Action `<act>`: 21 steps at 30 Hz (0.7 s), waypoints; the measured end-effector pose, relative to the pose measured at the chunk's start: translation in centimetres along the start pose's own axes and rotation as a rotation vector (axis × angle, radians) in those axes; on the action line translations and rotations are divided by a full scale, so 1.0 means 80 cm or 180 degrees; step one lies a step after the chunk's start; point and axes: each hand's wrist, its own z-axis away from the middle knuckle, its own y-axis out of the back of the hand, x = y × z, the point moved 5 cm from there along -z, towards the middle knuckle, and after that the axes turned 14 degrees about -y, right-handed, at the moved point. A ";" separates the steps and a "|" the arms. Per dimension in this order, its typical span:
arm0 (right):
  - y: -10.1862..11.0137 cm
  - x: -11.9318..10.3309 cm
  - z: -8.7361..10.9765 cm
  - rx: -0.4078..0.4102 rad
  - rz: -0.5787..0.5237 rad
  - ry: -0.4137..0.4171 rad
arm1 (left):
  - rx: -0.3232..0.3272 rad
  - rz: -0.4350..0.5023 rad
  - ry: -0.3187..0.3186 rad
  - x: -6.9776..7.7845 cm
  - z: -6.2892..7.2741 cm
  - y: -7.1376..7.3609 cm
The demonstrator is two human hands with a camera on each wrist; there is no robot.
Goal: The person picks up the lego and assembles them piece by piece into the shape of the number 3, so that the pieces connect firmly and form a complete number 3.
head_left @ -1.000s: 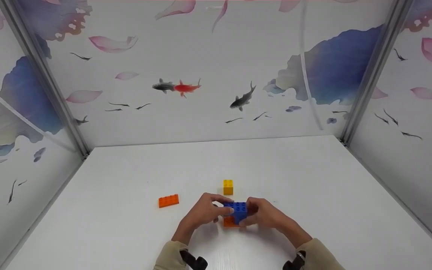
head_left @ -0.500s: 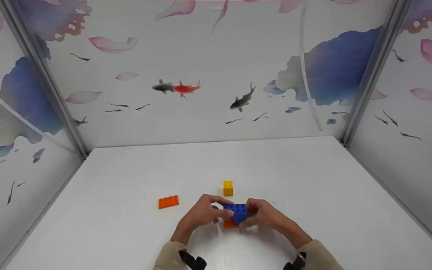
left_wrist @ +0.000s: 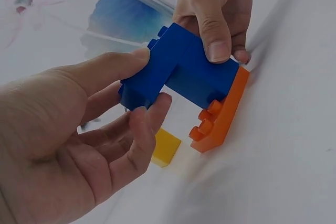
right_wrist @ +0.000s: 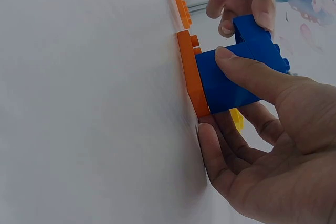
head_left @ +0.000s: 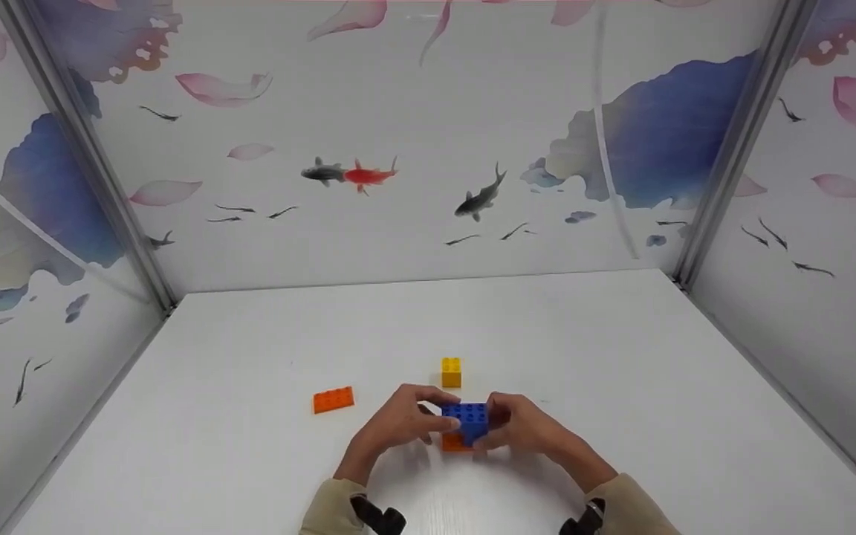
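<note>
A toy building-brick stack stands in front of me: an orange studded brick at the bottom, a lower blue brick on its right part, and an upper blue brick across the top. The upper brick juts left, leaving a gap above bare orange studs. My left hand pinches its overhanging end between thumb and fingers. My right hand grips the stack's right side, its thumb on the lower blue brick and its other fingers behind, partly hidden.
Just beyond the stack, a yellow brick sits on the white table. A second flat orange brick lies to the left. Printed panels enclose the table at the back and both sides.
</note>
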 end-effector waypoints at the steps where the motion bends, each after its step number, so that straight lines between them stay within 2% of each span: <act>1: 0.000 0.000 0.000 0.0009 0.0006 -0.0015 | 0.0000 -0.0002 -0.0029 0.000 0.001 0.004; 4: 0.000 -0.001 -0.001 0.0017 -0.0001 -0.0042 | 0.0098 -0.0022 -0.0122 0.002 0.005 0.020; 12: 0.000 -0.001 0.000 0.0080 -0.0010 -0.0042 | 0.0725 -0.0066 -0.0242 -0.005 0.029 0.082; 17: -0.001 -0.003 0.001 0.0100 -0.0019 -0.0080 | 0.0996 0.0029 -0.0348 -0.015 0.046 0.112; 21: -0.002 -0.002 0.001 0.0095 -0.0030 -0.0109 | 0.1181 0.0098 -0.0274 -0.026 0.059 0.129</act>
